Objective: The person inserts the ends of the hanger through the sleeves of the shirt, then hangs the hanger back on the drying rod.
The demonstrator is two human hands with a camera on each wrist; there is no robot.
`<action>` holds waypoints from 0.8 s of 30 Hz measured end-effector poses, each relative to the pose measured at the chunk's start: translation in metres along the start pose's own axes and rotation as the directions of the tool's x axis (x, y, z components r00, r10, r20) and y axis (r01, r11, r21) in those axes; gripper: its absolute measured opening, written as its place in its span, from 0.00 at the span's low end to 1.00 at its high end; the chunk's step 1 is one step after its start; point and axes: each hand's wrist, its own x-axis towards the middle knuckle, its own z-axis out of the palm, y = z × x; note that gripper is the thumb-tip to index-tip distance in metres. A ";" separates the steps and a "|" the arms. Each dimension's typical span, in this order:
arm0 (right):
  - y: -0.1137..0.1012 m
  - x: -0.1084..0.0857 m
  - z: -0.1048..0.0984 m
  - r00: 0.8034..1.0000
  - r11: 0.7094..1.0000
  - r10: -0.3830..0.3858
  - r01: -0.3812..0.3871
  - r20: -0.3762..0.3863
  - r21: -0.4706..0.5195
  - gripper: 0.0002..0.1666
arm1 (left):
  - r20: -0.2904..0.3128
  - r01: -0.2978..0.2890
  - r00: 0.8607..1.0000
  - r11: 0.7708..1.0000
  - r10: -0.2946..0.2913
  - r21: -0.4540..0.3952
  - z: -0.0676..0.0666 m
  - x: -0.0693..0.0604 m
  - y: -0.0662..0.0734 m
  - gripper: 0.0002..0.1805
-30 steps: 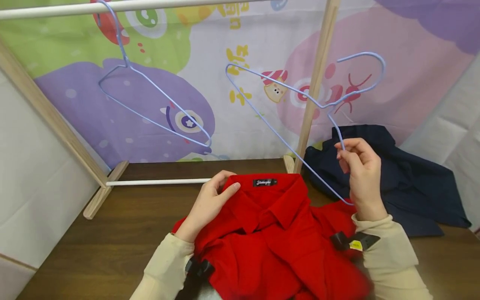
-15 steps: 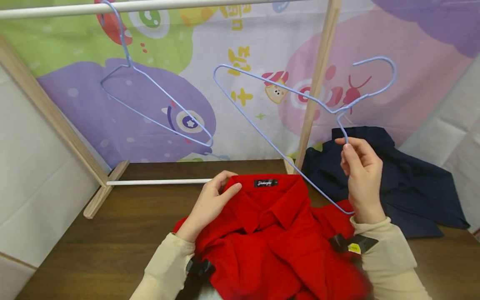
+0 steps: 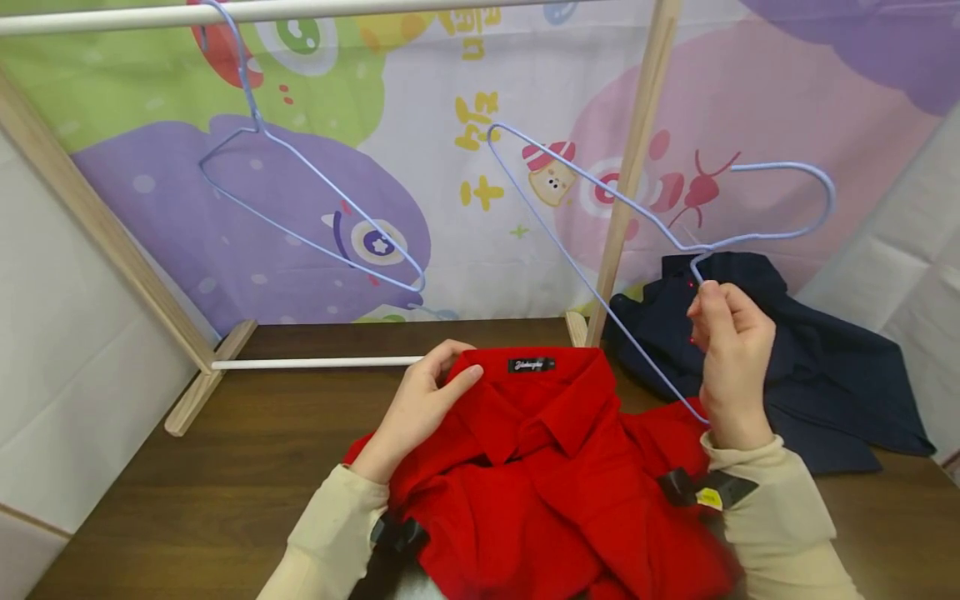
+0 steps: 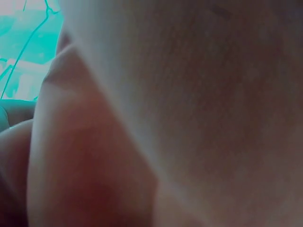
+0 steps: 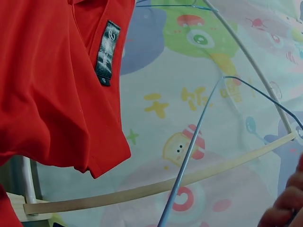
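Observation:
A red collared shirt (image 3: 525,508) lies on the table with a black neck label. My left hand (image 3: 408,412) grips the left side of its collar, thumb on the near face and fingers behind. In my right hand (image 3: 735,358) is a light blue wire hanger (image 3: 697,247), pinched on its short arm just below the neck. The hanger is tilted, hook to the right and its far corner up to the left; the near corner is beside my right wrist, over the shirt's sleeve. The right wrist view shows the shirt (image 5: 52,85) and hanger wire (image 5: 189,151); blurred close surfaces fill most of the left wrist view.
Behind the shirt stands a rack with wooden posts (image 3: 633,158), a white top rail (image 3: 450,5) and a lower bar (image 3: 315,363). Another blue hanger (image 3: 257,125) hangs from the rail at left. A navy garment (image 3: 832,367) lies at right on the brown table (image 3: 187,492).
The hanger has turned clockwise in my right hand: its hook has swung right and down. My right hand has shifted slightly right. The left hand and the shirt stay put.

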 end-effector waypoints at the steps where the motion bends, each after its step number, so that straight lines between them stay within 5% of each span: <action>1: 0.000 0.000 0.000 1.000 1.000 -0.002 0.001 -0.028 -0.020 0.18 | 0.000 0.001 1.000 1.000 -0.001 -0.002 0.000 0.000 0.000 0.12; 6: 0.000 -0.001 -0.003 0.988 0.994 0.008 -0.025 -0.154 -0.109 0.27 | -0.001 -0.001 1.000 1.000 0.001 -0.004 0.000 -0.001 0.001 0.13; 10: -0.001 -0.001 -0.004 0.983 0.990 0.008 -0.033 -0.181 -0.134 0.28 | 0.005 0.001 1.000 1.000 -0.001 -0.001 0.001 0.000 -0.001 0.13; 24: -0.003 -0.001 0.002 0.999 1.000 -0.019 0.020 0.044 -0.009 0.09 | 0.001 -0.006 1.000 1.000 0.006 -0.012 -0.001 -0.001 0.001 0.13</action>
